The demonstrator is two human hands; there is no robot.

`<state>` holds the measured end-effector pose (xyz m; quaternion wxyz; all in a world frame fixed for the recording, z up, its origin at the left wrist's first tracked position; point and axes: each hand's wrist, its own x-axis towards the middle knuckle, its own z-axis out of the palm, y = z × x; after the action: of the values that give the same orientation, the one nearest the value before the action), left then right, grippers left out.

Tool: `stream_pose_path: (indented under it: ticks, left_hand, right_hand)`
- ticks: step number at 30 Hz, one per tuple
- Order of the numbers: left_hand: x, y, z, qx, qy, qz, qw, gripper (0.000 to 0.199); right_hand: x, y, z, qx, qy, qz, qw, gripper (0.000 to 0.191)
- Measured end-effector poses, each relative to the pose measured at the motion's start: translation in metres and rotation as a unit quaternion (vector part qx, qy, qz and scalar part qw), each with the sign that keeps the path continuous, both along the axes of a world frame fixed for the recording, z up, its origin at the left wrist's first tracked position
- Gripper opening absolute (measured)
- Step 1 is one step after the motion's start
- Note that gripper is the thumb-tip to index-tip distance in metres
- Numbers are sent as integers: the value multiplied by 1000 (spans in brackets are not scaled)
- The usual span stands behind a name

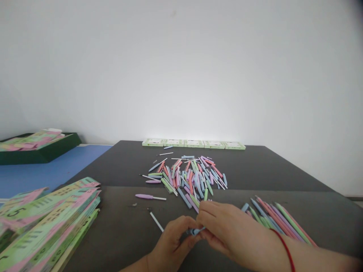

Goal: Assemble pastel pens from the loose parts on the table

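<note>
Near the front edge of the dark table [119, 219], both hands meet around a small blue pen part [194, 231]. My left hand [173, 241] pinches it between thumb and index finger. The fingers of my right hand [224, 226] are closed on its other end, partly hiding it. Just left of my left hand lies a white refill [155, 219] with a dark tip. Beyond the hands spreads a loose pile of pastel pen parts [190, 175]. A row of pens [280, 219] in several colours lies beside my right forearm, partly behind it.
Stacks of green and pink printed cartons [51, 223] fill the left front. A dark green tray [56, 148] with more cartons stands on a blue surface [82, 160] at the back left. Flat pale green boxes [194, 143] line the far table edge. A purple pen part [144, 196] lies left of the pile.
</note>
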<state>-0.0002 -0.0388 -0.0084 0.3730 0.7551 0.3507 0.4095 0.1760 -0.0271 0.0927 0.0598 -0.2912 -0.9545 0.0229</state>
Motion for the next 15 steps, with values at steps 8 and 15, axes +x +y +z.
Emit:
stream_pose_path:
  ticks: [8, 15]
  left_hand:
    - [0, 2, 4, -24, -12, -20, 999, 13]
    - [1, 3, 4, -34, -8, -20, 999, 15]
  right_hand:
    - [5, -4, -16, -147, 154, -122, 970, 9]
    - [-3, -1, -31, -285, 296, -140, 901, 6]
